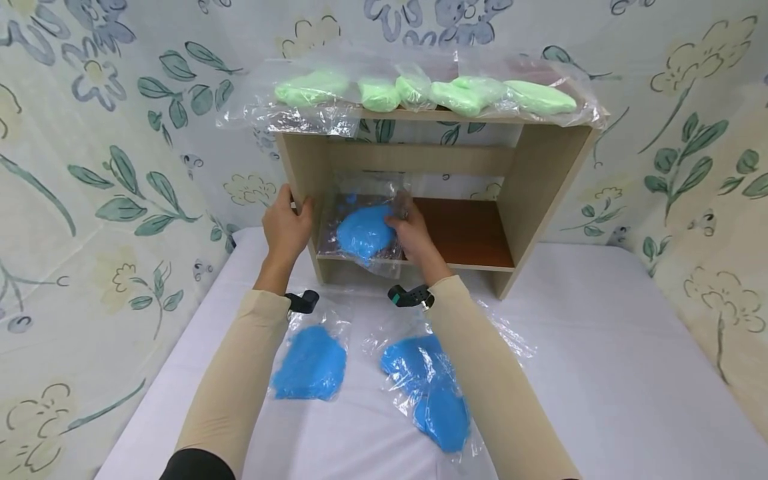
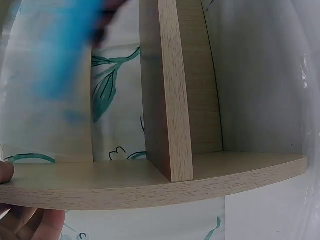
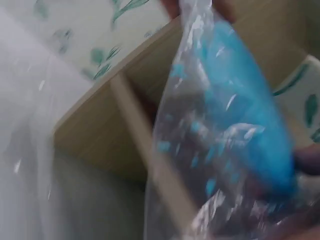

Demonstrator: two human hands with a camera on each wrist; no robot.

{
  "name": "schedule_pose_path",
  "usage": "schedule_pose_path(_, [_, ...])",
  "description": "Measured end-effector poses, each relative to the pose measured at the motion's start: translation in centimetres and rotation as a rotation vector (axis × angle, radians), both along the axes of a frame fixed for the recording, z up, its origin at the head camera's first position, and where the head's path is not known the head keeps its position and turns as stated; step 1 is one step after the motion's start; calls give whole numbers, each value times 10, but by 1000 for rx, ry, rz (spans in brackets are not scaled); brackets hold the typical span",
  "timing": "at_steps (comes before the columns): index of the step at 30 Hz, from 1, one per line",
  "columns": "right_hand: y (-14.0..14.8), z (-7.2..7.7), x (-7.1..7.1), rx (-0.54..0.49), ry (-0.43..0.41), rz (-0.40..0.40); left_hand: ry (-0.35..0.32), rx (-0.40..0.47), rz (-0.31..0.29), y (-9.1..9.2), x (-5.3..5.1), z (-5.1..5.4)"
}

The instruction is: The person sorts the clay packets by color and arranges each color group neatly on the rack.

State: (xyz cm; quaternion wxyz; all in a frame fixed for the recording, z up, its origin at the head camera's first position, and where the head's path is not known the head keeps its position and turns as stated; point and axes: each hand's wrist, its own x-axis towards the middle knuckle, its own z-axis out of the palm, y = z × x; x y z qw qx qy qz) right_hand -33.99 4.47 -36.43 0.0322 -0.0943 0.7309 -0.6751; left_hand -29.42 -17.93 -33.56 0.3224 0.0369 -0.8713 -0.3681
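In the head view, a clear bag with a blue lump [image 1: 365, 232] is inside the left part of a small wooden shelf [image 1: 540, 180]. My right hand [image 1: 414, 230] pinches the bag's right side, thumb on the blue lump. The left hand [image 1: 287, 223] grips the front edge of the shelf's left side panel; its fingers [image 2: 37, 225] and thumb lie on either side of that board in the left wrist view. Up close in the right wrist view, the blue lump [image 3: 245, 110] hangs in its bag, with small blue bits.
Several bagged light green lumps [image 1: 459, 97] lie along the shelf's top. On the white cloth [image 1: 618, 347] in front are a bagged blue piece [image 1: 312, 363] at left and more bagged blue pieces [image 1: 441, 407] beside the right forearm. A floral sheet [image 1: 108, 280] hangs behind and at the sides.
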Motion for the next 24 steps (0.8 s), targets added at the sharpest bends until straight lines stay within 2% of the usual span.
schedule_pose_path(4, [-9, -10, -5, 321, 8, -76, -6, 6, -6, 1, -1, 0])
schedule_pose_path(7, [-13, -8, -2, 488, 52, -139, -12, 9, -11, 1, -1, 0])
schedule_pose_path(9, [-14, -7, 2, 613, 119, -189, -16, 12, -15, 1, 0, 0])
schedule_pose_path(12, [-14, -5, 14, 774, 289, -217, -16, 11, -7, 0, 1, 0])
schedule_pose_path(14, [-15, -4, 24, 862, 422, -175, -8, 8, 1, -1, 1, 1])
schedule_pose_path(16, [-17, -5, 32, 929, 510, -67, 2, 4, 9, -2, 1, 2])
schedule_pose_path(18, [-19, -8, 38, 1006, 510, 64, 9, 2, 12, -3, 0, 2])
schedule_pose_path(20, [-22, -13, 40, 1085, 471, 156, 12, 2, 6, -3, 0, 2])
schedule_pose_path(22, [-23, -18, 38, 1144, 429, 202, 16, 1, 0, -3, 0, 1])
schedule_pose_path(24, [-24, -24, 35, 1159, 414, 207, 19, 1, -5, -2, 0, 0])
